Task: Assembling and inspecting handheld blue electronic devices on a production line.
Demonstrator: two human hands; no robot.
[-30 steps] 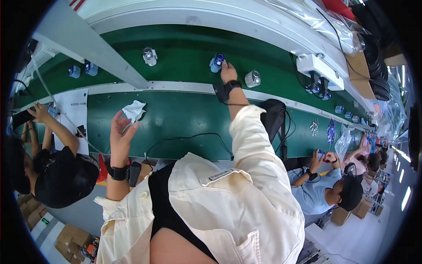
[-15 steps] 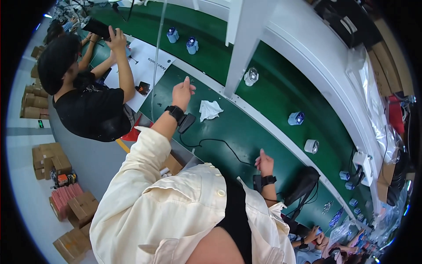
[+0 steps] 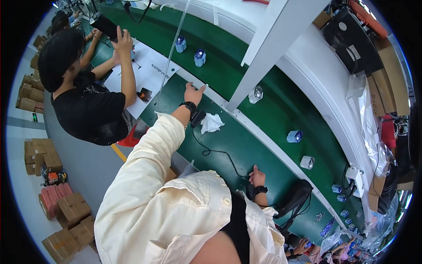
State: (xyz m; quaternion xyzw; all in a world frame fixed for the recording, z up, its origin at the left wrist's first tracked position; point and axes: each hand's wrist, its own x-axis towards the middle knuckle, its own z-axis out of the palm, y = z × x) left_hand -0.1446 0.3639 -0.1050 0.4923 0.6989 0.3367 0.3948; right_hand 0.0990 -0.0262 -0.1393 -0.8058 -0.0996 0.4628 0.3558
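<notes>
My left hand (image 3: pixel 193 93) reaches over the far side of the green worktop (image 3: pixel 189 141), by the metal rail of the belt. Its thumb and forefinger are spread and nothing is between them. A crumpled white cloth or tissue (image 3: pixel 212 123) lies just to the right of that wrist. Closer to me, my right hand (image 3: pixel 257 177) is low over the worktop, fingers loosely bent and apart, holding nothing I can see. Black straps with small devices circle both wrists. From the left device a black cable (image 3: pixel 215 152) runs across the worktop toward the right hand.
Blue housings (image 3: pixel 199 57) and a whitish one (image 3: pixel 307 162) stand on the green belt (image 3: pixel 272 114) beyond the rail. A white post (image 3: pixel 259 61) rises from the rail. Right of my right hand lies a black pouch (image 3: pixel 295 197). A co-worker in black (image 3: pixel 88 110) sits at left.
My left hand has shifted right and slightly nearer, up to the rail, its thumb and forefinger now spreading. My right hand has come lower and a little left. The view has shifted slightly.
</notes>
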